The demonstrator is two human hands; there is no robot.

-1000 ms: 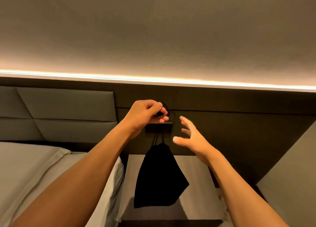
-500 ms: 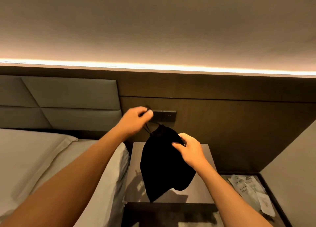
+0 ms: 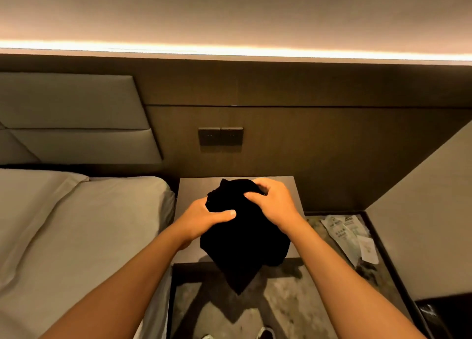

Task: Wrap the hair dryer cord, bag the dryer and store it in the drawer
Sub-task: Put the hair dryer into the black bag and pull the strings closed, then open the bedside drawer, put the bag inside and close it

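Note:
A black drawstring bag point(image 3: 242, 246) bulges as if filled; the hair dryer and its cord are hidden from me. I hold the bag with both hands above the front of the brown bedside table point(image 3: 194, 188). My left hand point(image 3: 204, 217) grips its left side with the thumb pressed across the cloth. My right hand point(image 3: 270, 203) clasps the top right of the bag near its gathered mouth. The bag's lower corner hangs past the table's front edge. No drawer front shows in this view.
A bed with pale sheets point(image 3: 76, 223) lies on the left, touching the table. Two dark wall switches point(image 3: 221, 136) sit above the table. Crumpled plastic wrappers point(image 3: 350, 236) lie on the floor to the right, beside a slanted beige panel point(image 3: 421, 211).
The bag came down from near the wall switches, where my left hand held its drawstring. Both hands now clasp the bag low over the table, and my view has tilted downward.

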